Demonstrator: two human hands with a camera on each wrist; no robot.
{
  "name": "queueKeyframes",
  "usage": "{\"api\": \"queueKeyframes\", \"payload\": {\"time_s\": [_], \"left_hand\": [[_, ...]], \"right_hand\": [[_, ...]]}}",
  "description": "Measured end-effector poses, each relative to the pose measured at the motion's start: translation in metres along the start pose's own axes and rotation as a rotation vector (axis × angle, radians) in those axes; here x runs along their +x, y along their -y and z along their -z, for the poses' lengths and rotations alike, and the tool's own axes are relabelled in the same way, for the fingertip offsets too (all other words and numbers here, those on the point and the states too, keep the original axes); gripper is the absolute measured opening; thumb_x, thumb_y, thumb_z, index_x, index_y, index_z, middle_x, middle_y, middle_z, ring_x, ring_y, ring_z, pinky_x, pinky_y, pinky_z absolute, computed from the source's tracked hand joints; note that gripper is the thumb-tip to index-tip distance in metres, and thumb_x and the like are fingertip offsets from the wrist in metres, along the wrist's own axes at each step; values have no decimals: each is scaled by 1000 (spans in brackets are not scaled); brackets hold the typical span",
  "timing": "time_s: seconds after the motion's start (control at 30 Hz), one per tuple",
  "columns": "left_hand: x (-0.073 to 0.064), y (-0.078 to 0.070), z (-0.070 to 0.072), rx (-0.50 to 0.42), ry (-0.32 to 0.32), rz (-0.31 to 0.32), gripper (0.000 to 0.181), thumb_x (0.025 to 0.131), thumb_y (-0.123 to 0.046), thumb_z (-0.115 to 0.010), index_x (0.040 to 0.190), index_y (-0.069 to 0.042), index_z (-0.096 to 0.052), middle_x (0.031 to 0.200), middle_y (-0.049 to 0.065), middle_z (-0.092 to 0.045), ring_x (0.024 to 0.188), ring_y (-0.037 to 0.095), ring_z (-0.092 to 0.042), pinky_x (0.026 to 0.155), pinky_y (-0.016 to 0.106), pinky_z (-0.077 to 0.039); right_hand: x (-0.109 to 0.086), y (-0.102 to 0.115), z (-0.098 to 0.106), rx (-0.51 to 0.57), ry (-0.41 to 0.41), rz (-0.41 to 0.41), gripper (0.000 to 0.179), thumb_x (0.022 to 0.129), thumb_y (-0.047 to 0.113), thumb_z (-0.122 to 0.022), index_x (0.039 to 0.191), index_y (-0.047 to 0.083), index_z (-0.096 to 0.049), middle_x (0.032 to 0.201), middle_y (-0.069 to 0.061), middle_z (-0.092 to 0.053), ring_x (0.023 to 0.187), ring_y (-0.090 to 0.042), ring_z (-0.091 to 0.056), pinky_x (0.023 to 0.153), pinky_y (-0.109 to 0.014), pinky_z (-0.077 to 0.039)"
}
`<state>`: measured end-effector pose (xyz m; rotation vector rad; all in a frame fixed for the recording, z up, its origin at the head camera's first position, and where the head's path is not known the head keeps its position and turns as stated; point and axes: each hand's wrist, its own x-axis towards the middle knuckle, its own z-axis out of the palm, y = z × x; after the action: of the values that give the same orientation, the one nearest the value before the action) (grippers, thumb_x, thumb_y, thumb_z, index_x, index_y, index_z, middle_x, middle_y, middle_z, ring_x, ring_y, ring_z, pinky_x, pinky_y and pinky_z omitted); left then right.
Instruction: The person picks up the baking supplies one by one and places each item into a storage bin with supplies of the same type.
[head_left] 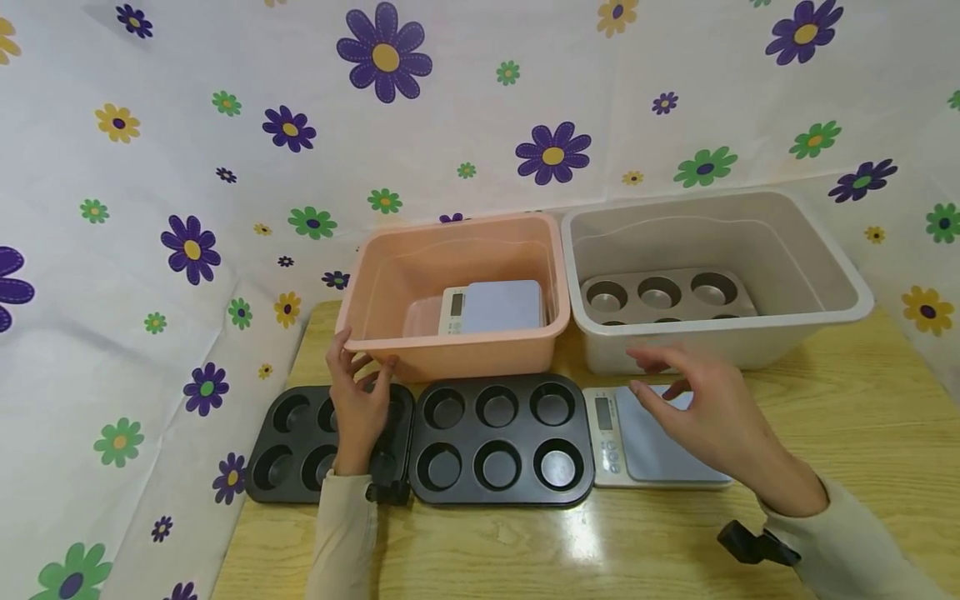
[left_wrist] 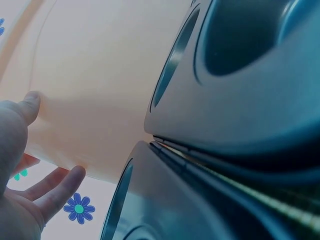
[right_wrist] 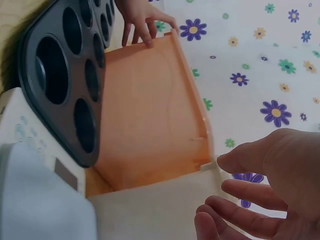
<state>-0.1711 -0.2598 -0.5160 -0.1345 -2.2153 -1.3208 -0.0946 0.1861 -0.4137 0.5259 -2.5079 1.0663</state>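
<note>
In the head view my left hand [head_left: 362, 408] is at the front left corner of a peach plastic bin [head_left: 457, 360], thumb against the front wall and fingers round the side. A white kitchen scale with a grey platform [head_left: 501, 307] lies inside that bin. My right hand [head_left: 708, 412] hangs in front of a light grey bin [head_left: 675, 343], fingers loosely bent and apart, holding nothing. Below it a second kitchen scale [head_left: 606, 462] lies on the table. Two dark muffin pans [head_left: 469, 433] lie side by side left of this scale; my left forearm partly covers the left pan [head_left: 296, 437].
The light grey bin holds another muffin pan [head_left: 622, 281], partly hidden by the front wall. Both bins stand close together at the back of the wooden table [head_left: 487, 550]. A white cloth with flowers [head_left: 450, 133] hangs behind and to the left.
</note>
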Motion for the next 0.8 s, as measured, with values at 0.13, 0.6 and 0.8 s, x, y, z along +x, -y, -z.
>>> {"api": "queueKeyframes", "payload": {"time_s": [0.13,0.6,0.8], "left_hand": [[-1,1,0,-2,-2,-3,80,100,-7,-79,164,-19,-32,160,25,-56,124,51,-70,95,71,-62],[-1,2,0,-12,6,0,82,100,-5,-79,164,-18,-32,163,23,-54,126,51,-70,97,71,-61],[-1,3,-1,-10,4,0,83,99,-4,-80,165,-18,-31,163,23,-54,126,51,-70,97,71,-61]], "right_hand": [[-15,-9,-3,-14,3,-42,45,83,-1,-92,125,7,-79,113,-8,-79,97,-15,-71,66,-12,-59],[-46,-39,-8,-51,10,-195,36,85,1,-90,120,0,-79,109,-19,-79,92,-33,-72,60,-19,-59],[-54,-50,-8,-78,-14,-245,36,86,2,-89,121,0,-79,110,-18,-79,92,-5,-67,61,-12,-54]]}}
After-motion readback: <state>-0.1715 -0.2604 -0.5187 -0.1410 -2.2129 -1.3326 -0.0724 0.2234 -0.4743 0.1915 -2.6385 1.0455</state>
